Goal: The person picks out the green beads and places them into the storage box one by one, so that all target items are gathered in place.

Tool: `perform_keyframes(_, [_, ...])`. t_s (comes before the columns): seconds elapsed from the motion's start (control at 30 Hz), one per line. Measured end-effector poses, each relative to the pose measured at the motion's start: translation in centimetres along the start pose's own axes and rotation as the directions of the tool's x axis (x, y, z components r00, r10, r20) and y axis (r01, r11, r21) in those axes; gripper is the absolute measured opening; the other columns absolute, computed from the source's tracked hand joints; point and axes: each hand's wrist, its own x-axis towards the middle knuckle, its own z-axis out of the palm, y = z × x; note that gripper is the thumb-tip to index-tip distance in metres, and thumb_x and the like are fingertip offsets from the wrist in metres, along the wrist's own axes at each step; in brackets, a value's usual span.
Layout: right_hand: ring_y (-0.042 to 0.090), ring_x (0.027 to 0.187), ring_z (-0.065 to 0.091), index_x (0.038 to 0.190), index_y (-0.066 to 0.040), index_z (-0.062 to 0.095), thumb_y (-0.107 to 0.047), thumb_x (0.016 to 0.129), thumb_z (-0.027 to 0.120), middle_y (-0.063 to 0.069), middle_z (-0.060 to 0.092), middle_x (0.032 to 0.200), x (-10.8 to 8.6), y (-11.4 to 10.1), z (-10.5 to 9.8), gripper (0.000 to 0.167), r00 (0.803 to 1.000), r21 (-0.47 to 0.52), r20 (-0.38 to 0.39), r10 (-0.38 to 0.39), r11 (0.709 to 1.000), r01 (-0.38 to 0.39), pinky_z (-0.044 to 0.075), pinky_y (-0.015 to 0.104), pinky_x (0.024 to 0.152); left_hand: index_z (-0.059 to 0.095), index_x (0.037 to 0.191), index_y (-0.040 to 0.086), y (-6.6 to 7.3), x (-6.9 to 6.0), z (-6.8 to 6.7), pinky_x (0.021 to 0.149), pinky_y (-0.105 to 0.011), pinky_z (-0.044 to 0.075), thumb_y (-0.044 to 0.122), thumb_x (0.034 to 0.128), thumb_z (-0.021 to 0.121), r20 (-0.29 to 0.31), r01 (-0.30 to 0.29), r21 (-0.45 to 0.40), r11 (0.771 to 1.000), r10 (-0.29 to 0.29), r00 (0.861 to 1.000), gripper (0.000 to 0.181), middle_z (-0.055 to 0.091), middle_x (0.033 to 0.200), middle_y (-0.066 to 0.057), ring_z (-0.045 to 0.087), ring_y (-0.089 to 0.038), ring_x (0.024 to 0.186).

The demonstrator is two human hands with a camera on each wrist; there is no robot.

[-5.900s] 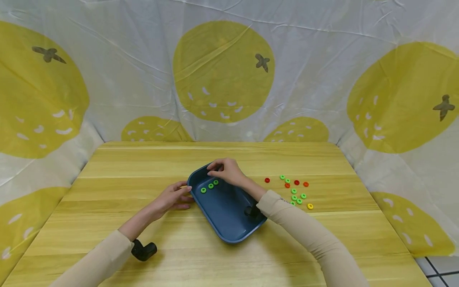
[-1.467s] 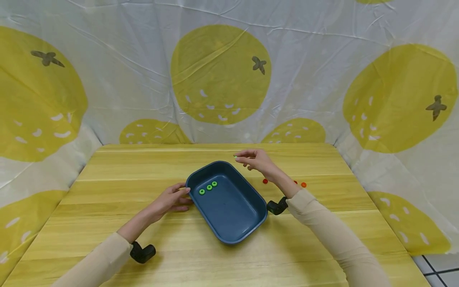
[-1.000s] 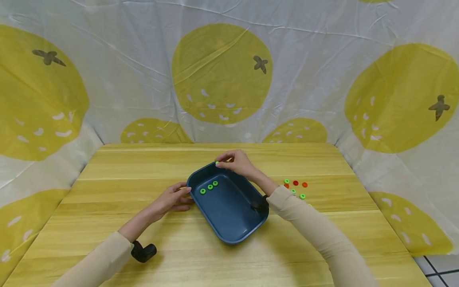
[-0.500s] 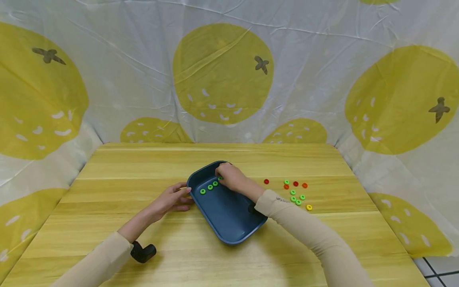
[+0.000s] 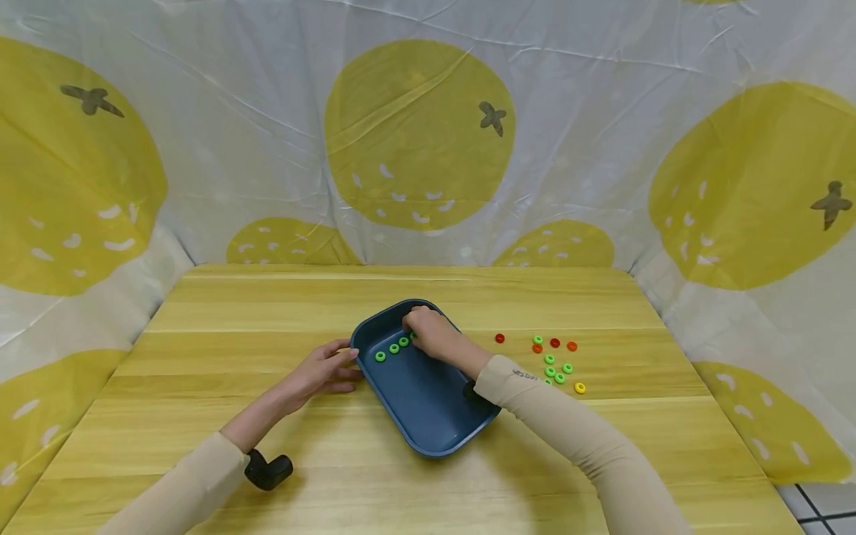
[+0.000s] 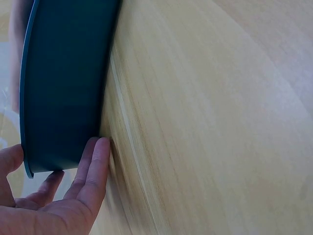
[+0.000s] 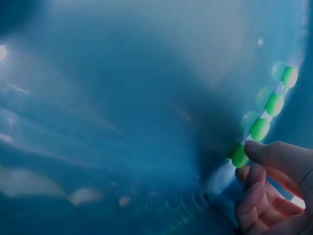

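Note:
My right hand [image 5: 435,336] reaches into a dark blue tray [image 5: 428,401]. In the right wrist view, its thumb and index finger pinch a small green ring bead [image 7: 239,156] at the end of a row. Three green ring beads [image 5: 394,348] lie beside it along the tray's far-left inner wall. My left hand [image 5: 324,369] touches the tray's left corner from outside. In the left wrist view, the left hand [image 6: 63,205] has its thumb at the rim and straight fingers against the outer wall. The right hand partly hides the pinched bead in the head view.
Several loose ring beads lie right of the tray: green beads [image 5: 550,359], red beads [image 5: 555,342], orange beads [image 5: 571,346] and a yellow bead [image 5: 579,388]. The wooden table [image 5: 301,297] meets a patterned cloth [image 5: 568,148] at its back edge. Black wrist cameras [image 5: 269,469] sit below both hands.
My right hand has carried a green ring bead from the right, over the tray's far rim, and down to the end of the row. The left hand stays at the tray's corner.

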Motion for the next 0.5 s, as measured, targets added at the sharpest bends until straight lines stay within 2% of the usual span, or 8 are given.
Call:
perform_keyframes(0.13, [0.021,0.096,0.062,0.104,-0.003,0.069,-0.001,0.085,0.063,0.012,0.067,0.102,-0.14,-0.05,-0.45,0.020,1.000,0.009,-0.016,-0.016,1.000,0.016,0.055,0.029,0.077,0.020,0.145,-0.005,0.03,0.03,-0.03,0.093,-0.042,0.052,0.031,0.0999,0.043,-0.002,0.002,0.002,1.000,-0.002,1.000,0.062,0.041,0.139,-0.032,0.059,-0.034,0.114])
perform_keyframes(0.23, [0.021,0.096,0.062,0.105,-0.004,0.069,-0.005,0.086,0.064,0.011,0.066,0.103,-0.19,0.09,-0.67,0.020,0.999,0.047,-0.035,-0.030,0.998,0.032,0.055,0.030,0.080,0.019,0.145,-0.005,0.01,0.03,-0.06,0.093,-0.042,0.052,0.031,0.0999,0.043,-0.001,0.004,0.003,1.000,-0.004,1.000,0.063,0.042,0.139,-0.032,0.059,-0.034,0.114])
perform_keyframes(0.33, [0.018,0.094,0.062,0.105,-0.007,0.069,-0.010,0.087,0.065,0.008,0.067,0.104,-0.19,0.31,-0.82,0.019,0.999,0.135,-0.050,-0.014,0.991,0.021,0.054,0.027,0.080,0.019,0.145,-0.005,0.00,0.07,-0.08,0.093,-0.042,0.052,0.031,0.0998,0.043,0.002,0.006,0.003,1.000,-0.006,1.000,0.063,0.042,0.139,-0.032,0.059,-0.034,0.114])
perform_keyframes(0.4, [0.017,0.086,0.062,0.104,-0.007,0.069,-0.011,0.087,0.065,0.007,0.068,0.101,-0.16,0.48,-0.90,0.017,0.998,0.246,-0.068,0.001,0.969,0.016,0.053,0.025,0.074,0.019,0.145,-0.005,0.01,0.08,-0.09,0.093,-0.042,0.052,0.032,0.0999,0.043,0.007,0.007,0.004,1.000,-0.007,1.000,0.063,0.041,0.139,-0.032,0.059,-0.035,0.115])
perform_keyframes(0.5, [0.020,0.076,0.061,0.101,-0.007,0.070,-0.012,0.087,0.066,0.008,0.070,0.097,-0.14,0.73,-1.05,0.016,0.994,0.434,-0.102,0.028,0.901,0.019,0.051,0.020,0.064,0.019,0.145,-0.005,0.06,0.08,-0.08,0.093,-0.043,0.052,0.032,0.1000,0.042,0.010,0.008,0.007,1.000,-0.008,1.000,0.063,0.041,0.139,-0.032,0.058,-0.035,0.116])
